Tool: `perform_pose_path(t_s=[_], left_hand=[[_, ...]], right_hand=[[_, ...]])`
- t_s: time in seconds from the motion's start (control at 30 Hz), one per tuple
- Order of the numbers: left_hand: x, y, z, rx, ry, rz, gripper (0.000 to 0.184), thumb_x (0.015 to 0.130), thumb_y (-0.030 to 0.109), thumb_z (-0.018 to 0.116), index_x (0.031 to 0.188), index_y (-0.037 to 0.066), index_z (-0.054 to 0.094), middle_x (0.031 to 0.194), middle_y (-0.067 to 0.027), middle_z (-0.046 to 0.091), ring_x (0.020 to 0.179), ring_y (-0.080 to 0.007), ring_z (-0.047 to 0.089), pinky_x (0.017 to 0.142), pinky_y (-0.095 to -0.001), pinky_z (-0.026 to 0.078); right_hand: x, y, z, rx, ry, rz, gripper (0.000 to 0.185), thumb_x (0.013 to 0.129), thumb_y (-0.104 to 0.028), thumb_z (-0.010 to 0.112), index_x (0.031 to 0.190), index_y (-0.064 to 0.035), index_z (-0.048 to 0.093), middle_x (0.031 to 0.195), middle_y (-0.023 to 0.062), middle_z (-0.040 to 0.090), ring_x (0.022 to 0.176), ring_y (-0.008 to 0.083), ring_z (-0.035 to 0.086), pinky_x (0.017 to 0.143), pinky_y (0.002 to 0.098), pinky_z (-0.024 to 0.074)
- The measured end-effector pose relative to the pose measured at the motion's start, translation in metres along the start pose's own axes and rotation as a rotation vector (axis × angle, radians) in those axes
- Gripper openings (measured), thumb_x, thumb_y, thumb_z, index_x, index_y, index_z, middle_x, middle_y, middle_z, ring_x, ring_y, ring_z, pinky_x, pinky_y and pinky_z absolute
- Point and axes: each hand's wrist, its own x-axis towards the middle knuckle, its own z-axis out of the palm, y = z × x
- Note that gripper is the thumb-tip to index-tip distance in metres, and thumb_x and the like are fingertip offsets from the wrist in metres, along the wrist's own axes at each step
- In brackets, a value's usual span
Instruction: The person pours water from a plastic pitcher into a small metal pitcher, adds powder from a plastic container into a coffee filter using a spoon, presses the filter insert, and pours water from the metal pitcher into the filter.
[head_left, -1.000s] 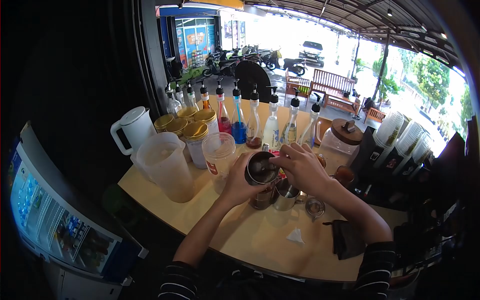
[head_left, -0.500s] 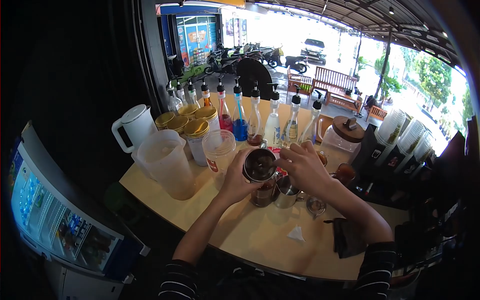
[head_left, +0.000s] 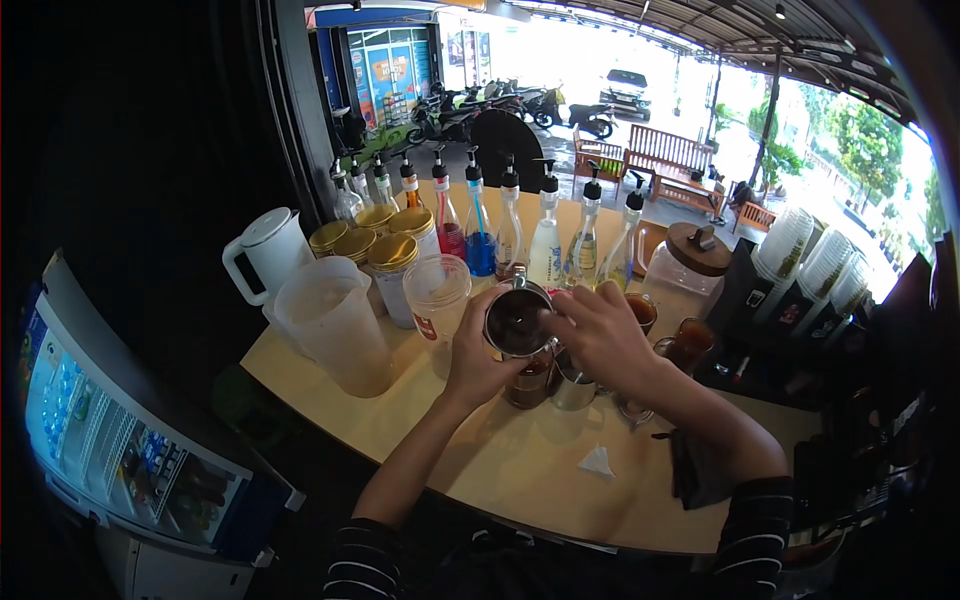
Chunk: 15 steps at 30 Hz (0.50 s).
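Pale counter, left hand holding metal cup, dark liquid inside

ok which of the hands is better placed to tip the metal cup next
Likely the left hand: it grips the metal cup around its side, while the right hand is over by the rim.

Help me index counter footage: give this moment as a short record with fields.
left hand: holds a metal cup, dark inside
right hand: at the cup's rim; whether it grips anything is unclear
below the hands: metal pitcher on the counter
left of the hands: clear tub, frosted pitcher
behind: row of pump bottles
front: white scrap
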Motion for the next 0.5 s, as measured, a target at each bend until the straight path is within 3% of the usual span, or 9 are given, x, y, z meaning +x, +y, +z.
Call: perform_pose_path(t_s=[0.07, 0.17, 0.27, 0.5], left_hand=[[-0.001, -0.001, 0.001, -0.011, 0.002, -0.008, 0.084, 0.057, 0.012, 0.086, 0.129, 0.004, 0.043, 0.125, -0.0128, 0.05, 0.117, -0.0263, 0.052, 0.098, -0.0359, 0.044], [0.0, -0.001, 0.003, -0.033, 0.008, -0.012, 0.084, 0.058, 0.012, 0.086, 0.129, 0.003, 0.042, 0.125, -0.0126, 0.051, 0.117, -0.0243, 0.052, 0.099, -0.0357, 0.043], [0.0, 0.001, 0.003, -0.031, 0.014, -0.018, 0.084, 0.058, 0.011, 0.085, 0.129, 0.002, 0.041, 0.125, -0.0124, 0.052, 0.117, -0.0223, 0.053, 0.101, -0.0355, 0.042], [0.002, 0.007, 0.005, -0.01, 0.007, -0.012, 0.086, 0.059, 0.013, 0.086, 0.13, 0.002, 0.04, 0.124, -0.013, 0.053, 0.116, -0.0226, 0.053, 0.101, -0.0357, 0.043]], right_hand=[[-0.001, -0.005, 0.0, -0.009, -0.102, -0.076, 0.021, 0.068, -0.019, 0.064, 0.087, -0.0087, 0.06, 0.092, 0.002, 0.053, 0.091, 0.015, 0.053, 0.073, 0.032, 0.038], [0.003, -0.003, -0.007, -0.133, 0.006, -0.098, 0.021, 0.068, -0.02, 0.064, 0.085, -0.0087, 0.059, 0.093, 0.0018, 0.054, 0.093, 0.0144, 0.053, 0.073, 0.0318, 0.0388], [-0.001, -0.004, -0.007, -0.127, -0.039, -0.202, 0.02, 0.068, -0.019, 0.064, 0.085, -0.0085, 0.06, 0.093, 0.0014, 0.053, 0.093, 0.0141, 0.054, 0.072, 0.0315, 0.0392], [0.001, -0.006, -0.01, -0.108, -0.047, -0.126, 0.02, 0.068, -0.018, 0.063, 0.086, -0.0078, 0.06, 0.091, 0.0023, 0.052, 0.089, 0.0145, 0.055, 0.071, 0.0304, 0.0393]])
